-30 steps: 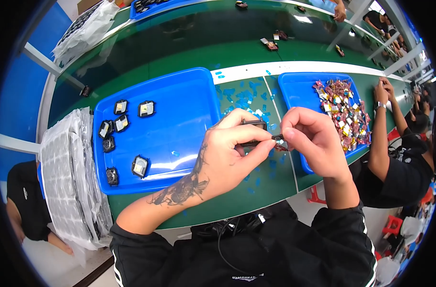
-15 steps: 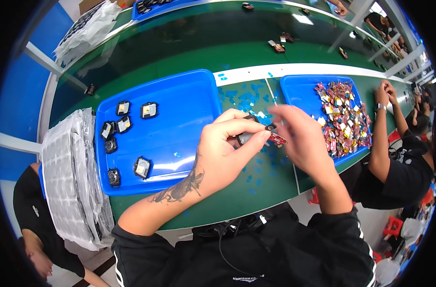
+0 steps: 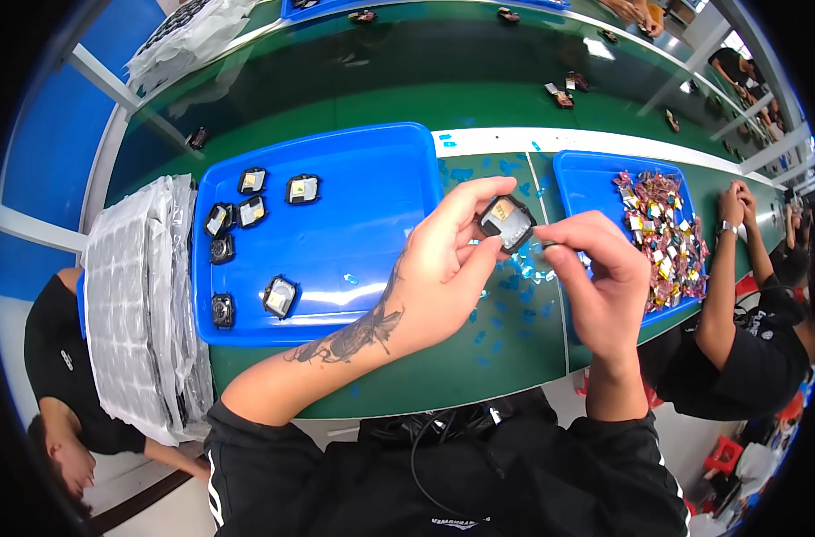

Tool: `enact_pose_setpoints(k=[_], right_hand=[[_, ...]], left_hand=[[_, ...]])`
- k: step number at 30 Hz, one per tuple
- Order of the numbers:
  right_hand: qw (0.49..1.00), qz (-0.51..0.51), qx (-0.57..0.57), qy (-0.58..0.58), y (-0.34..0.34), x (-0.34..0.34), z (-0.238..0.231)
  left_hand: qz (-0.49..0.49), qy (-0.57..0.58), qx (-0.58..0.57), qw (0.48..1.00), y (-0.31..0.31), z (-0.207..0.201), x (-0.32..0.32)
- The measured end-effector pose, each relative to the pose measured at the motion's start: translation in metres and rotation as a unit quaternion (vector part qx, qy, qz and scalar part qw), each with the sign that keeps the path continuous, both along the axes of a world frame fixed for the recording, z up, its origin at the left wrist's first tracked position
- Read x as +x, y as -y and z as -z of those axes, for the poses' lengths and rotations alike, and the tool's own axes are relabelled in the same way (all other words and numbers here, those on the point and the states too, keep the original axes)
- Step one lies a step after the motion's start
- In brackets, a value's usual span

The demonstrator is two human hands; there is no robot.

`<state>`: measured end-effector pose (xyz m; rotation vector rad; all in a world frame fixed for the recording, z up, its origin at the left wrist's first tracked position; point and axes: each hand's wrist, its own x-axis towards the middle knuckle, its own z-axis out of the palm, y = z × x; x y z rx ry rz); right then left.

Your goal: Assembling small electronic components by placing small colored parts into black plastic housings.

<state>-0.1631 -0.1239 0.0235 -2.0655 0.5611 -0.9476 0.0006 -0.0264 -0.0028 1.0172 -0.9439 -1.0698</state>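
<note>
In my left hand (image 3: 439,264) is a small black square electronic housing (image 3: 507,223). Its turned-up face shows a silver area and a yellowish label. Thumb and fingers grip it by the edges. My right hand (image 3: 604,277) is just to the right of it, thumb and forefinger pinched on a small dark piece (image 3: 549,243) whose kind I cannot make out. The pinch is close to the housing's right corner; whether a wire joins them is too small to tell. Similar housings (image 3: 280,296) lie in the blue tray (image 3: 363,170) at the left.
At the right, a second blue tray (image 3: 582,170) holds a heap of small red boards with wires (image 3: 662,242). Blue film scraps (image 3: 515,268) litter the green bench (image 3: 416,380). Stacked plastic-wrapped trays (image 3: 130,304) stand far left. A conveyor (image 3: 407,98) runs behind; co-workers sit at both sides.
The housing has turned so its labelled face shows. My right hand has shifted right and slowed from a blur into a clear pinch. The red board between my hands no longer shows.
</note>
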Motion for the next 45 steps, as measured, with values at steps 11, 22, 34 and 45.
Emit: enact_pose_setpoints(k=[11, 22, 34, 45], right_hand=[[0.996, 0.011, -0.044, -0.083, -0.008, 0.014, -0.005], [0.996, 0.040, -0.045, -0.070, -0.009, 0.016, -0.002], [0.994, 0.031, -0.044, -0.100, -0.008, 0.016, -0.004], [0.989, 0.053, -0.121, -0.066, -0.005, 0.011, -0.005]], left_hand=[[0.008, -0.002, 0.005, 1.000, -0.001, -0.009, 0.005], [-0.024, -0.010, -0.022, 0.999, -0.003, -0.001, -0.003], [-0.023, -0.014, -0.021, 0.999, -0.005, 0.005, -0.006], [0.008, 0.072, -0.021, 0.997, -0.009, 0.003, -0.003]])
